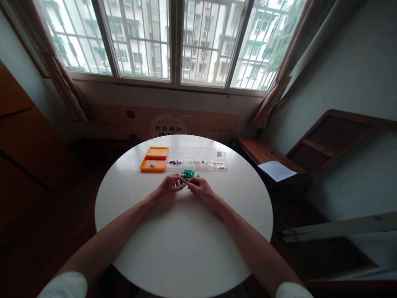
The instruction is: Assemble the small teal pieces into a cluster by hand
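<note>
My left hand (170,184) and my right hand (201,187) meet over the white round table (186,244), fingertips pinched together. A tiny blue piece (186,182) shows between them, gripped from both sides; its exact shape is too small to make out. Just beyond the fingers lies a pile of small green and blue pieces (187,174) with some dark ones, partly hidden by my hands. Behind it stands an orange box (153,169) with a few blue pieces (152,166) inside. Clear plastic boxes (186,167) with raised lids hold dark brown pieces (175,162), cream pieces (194,162) and a green one.
A small clear box (220,160) closes the row at its right end. Right of the table, a wooden bench (260,148) carries white paper sheets (277,170). Barred windows and a printed cardboard panel (124,122) are behind the table.
</note>
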Motion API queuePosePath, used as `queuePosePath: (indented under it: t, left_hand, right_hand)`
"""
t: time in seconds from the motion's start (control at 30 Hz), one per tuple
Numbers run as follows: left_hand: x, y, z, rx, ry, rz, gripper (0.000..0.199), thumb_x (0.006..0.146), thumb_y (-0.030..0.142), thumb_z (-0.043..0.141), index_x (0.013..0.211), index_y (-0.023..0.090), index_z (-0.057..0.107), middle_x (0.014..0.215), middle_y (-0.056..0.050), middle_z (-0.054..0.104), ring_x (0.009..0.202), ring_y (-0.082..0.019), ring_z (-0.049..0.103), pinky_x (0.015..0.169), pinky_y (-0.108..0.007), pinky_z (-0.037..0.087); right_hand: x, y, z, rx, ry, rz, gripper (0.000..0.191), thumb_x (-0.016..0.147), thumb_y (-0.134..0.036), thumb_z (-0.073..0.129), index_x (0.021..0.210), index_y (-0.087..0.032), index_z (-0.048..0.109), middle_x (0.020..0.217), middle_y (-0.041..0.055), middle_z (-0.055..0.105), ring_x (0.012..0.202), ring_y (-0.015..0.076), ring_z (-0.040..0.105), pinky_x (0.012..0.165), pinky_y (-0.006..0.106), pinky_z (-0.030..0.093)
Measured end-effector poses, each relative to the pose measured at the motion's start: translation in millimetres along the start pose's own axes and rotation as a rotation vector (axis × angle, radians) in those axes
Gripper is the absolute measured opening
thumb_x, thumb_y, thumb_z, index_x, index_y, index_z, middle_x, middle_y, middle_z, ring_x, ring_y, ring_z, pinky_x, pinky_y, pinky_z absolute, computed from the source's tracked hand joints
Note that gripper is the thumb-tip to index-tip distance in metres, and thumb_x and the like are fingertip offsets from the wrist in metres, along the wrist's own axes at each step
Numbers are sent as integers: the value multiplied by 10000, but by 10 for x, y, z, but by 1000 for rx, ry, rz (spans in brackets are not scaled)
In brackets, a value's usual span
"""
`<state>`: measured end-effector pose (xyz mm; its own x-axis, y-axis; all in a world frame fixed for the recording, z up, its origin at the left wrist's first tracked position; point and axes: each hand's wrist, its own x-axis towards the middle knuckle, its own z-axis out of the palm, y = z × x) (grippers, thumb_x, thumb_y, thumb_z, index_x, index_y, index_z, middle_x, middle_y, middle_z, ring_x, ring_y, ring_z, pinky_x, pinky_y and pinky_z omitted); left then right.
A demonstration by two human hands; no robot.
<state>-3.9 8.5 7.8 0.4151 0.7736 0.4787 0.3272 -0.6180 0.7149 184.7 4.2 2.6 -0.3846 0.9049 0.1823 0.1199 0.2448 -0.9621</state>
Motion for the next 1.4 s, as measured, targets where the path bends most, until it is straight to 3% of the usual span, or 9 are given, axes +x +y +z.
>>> queuePosePath:
  t: [0.2,0.93,1.4]
  left_hand:
    - [7,44,-22,1,-17,-5,111,756,191,599,790,122,678,708,-24,600,550,-55,520,493,-151,410]
    - [10,-22,9,2,-7,6,150,775,250,602,808,123,675,725,-25,599,540,-50,506,484,-150,404]
    - [6,-44,7,-22,-16,-2,188,784,293,600,815,124,676,729,-30,594,538,-50,498,480,-152,406]
  right_hand:
    - [-5,-9,4,3,3,11,314,731,-433,612,807,-128,616,628,9,590,504,92,527,475,211,426]
    - [-13,-31,8,73,-1,-7,292,713,-405,648,832,-163,534,626,-18,576,497,86,515,463,203,422]
    - [-11,-41,4,54,0,4,275,713,-392,647,815,-150,564,618,-7,577,495,86,517,464,206,424]
